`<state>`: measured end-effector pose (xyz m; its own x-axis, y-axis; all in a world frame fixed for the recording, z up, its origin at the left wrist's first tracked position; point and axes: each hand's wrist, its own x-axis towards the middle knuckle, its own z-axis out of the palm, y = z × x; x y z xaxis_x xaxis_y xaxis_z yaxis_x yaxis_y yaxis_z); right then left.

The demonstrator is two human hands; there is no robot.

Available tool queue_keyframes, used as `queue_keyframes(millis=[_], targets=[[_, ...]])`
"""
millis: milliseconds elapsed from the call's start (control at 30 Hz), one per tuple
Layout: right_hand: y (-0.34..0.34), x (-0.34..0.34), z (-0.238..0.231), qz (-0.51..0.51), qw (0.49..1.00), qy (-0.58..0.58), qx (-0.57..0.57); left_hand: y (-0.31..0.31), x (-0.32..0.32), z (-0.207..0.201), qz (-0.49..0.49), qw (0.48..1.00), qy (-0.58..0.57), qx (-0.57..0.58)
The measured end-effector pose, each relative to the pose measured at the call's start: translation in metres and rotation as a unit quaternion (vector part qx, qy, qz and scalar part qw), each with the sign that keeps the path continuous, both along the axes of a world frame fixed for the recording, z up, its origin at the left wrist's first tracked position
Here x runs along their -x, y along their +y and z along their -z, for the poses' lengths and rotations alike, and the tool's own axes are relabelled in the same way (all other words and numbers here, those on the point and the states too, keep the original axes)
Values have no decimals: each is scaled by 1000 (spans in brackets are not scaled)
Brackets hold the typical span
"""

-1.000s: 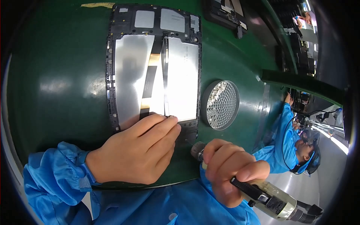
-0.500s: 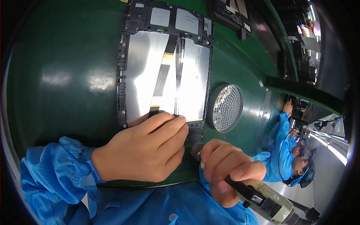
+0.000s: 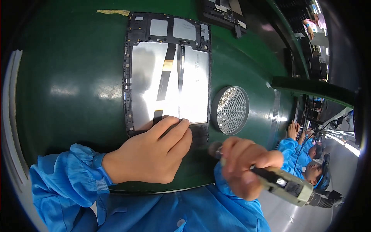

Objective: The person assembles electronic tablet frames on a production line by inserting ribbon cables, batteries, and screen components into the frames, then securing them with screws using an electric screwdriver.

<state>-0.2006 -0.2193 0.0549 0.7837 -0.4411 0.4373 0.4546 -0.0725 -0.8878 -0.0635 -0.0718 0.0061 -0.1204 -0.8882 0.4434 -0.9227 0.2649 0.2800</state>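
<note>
An opened tablet (image 3: 150, 69) lies on the green mat, its black frame around a silver back panel. A wide black ribbon cable (image 3: 163, 87) with gold bands and a narrow dark strip (image 3: 180, 65) run down the panel. My left hand (image 3: 152, 150) rests over the tablet's near edge, fingers bent and pressed together there; its thumb is mostly hidden, and so is whatever lies beneath the fingertips. In my right hand (image 3: 247, 164), closed and blurred by motion, is a beige and black electric screwdriver (image 3: 288, 185), its tip end pointing left toward the tablet's near right corner.
Right of the tablet stands a round grey tray (image 3: 235, 129) with many small holes and silver screws. Another dark device (image 3: 220, 17) lies at the far right. A green raised edge (image 3: 313, 87) crosses the right side, with co-workers in blue (image 3: 288, 152) beyond.
My right hand has moved slightly right and up with the screwdriver. The left hand stays at the same tablet edge. The whole view has shifted a little.
</note>
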Motion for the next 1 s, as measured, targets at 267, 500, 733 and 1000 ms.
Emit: queue_keyframes(millis=[267,500,733,1000], targets=[[-37,30,-13,117,992,22,29,0,1,5,-10,995,94,0],[-54,44,-9,133,991,5,23,-5,6,-3,-33,990,132,-24],[-66,53,-1,151,988,-16,12,20,10,-9,-79,988,108,-81],[-70,55,6,174,984,-26,1,39,22,-2,-189,974,26,-124]])
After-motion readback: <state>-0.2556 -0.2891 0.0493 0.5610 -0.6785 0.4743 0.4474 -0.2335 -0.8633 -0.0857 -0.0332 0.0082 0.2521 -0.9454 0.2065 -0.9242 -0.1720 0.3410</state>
